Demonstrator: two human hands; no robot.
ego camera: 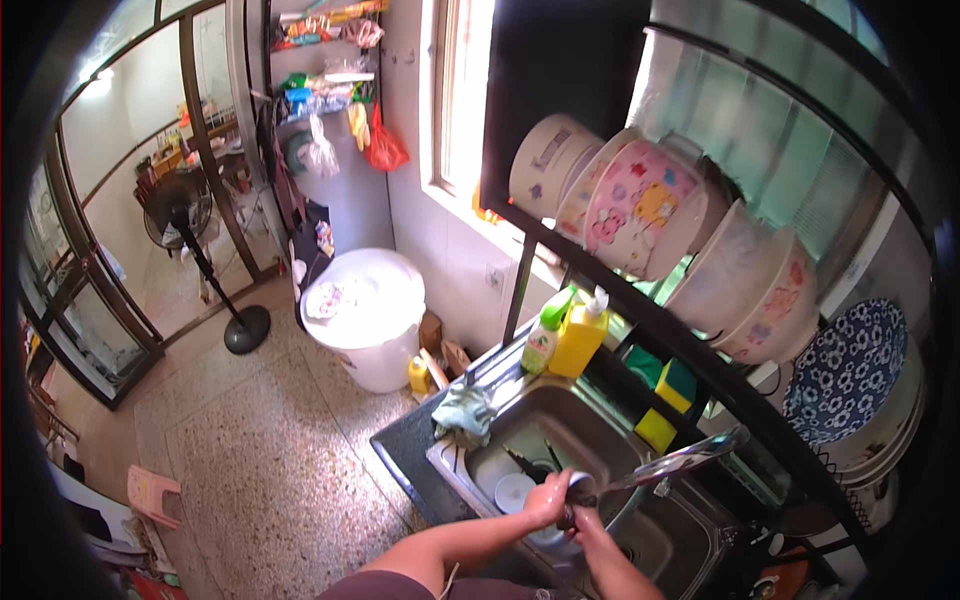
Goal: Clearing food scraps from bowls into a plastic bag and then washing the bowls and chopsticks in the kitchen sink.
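Observation:
Over the double stainless steel sink (600, 405), both hands are close together beside the running faucet (686, 457). My left hand (547, 499) grips a small cup or bowl (581, 484), pale at the rim and dark inside. Just below it, my right hand (585, 525) is closed around something dark, perhaps a scrubber or cloth; the fingers partly hide it. In the left basin lie a white round dish (514, 491) and dark-handled utensils (553, 454).
A crumpled cloth (463, 414) lies on the sink's corner. Behind the basin stand a green-topped spray bottle (544, 337), a yellow pump bottle (581, 341) and sponges (675, 386). Large basins (645, 202) lean on the black rack above. A white bucket (367, 322) stands on the floor.

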